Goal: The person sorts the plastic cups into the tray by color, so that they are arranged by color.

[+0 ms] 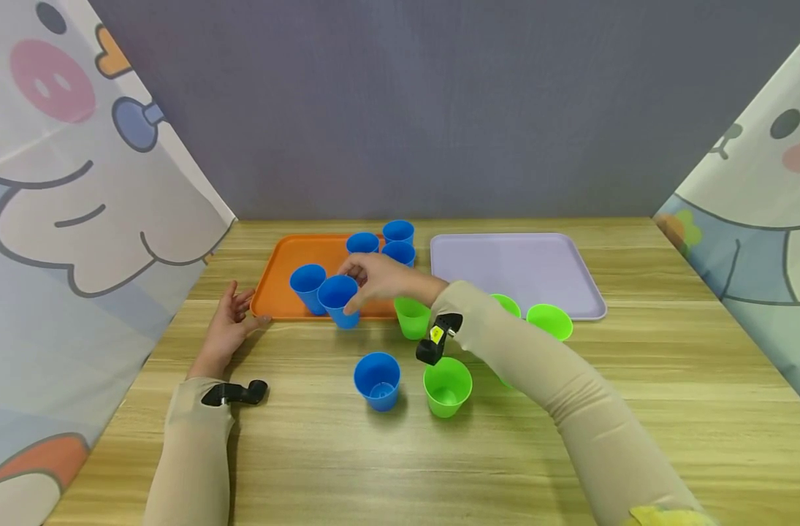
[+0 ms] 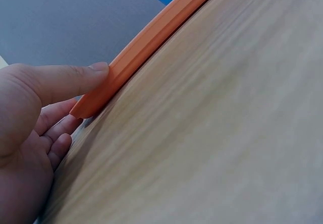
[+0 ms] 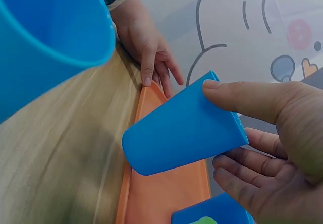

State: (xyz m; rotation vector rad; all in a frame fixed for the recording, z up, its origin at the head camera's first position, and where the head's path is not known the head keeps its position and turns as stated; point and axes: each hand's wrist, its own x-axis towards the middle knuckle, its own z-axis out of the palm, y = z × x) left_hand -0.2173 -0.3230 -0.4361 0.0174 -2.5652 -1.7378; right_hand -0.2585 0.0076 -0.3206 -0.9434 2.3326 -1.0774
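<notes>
Wooden bench (image 1: 636,380), grey backdrop, cartoon curtains at both sides. Right hand (image 1: 380,281) pinches a blue cup (image 1: 339,301) by the rim, tilted at the near edge of the orange tray (image 1: 281,274); judged step: setting it down, which calls for levelling before release. Left hand (image 1: 231,321), fingers straight, its grip holding nothing, touches the tray corner. Count: six blue cups, five of them at the tray; four green cups (image 1: 447,386) visible; one lilac tray (image 1: 514,270).

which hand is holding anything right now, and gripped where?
The right hand holds a blue cup at its rim, thumb on the lip, fingers along the side. The left hand holds nothing; its thumb presses the orange tray at its corner.
</notes>
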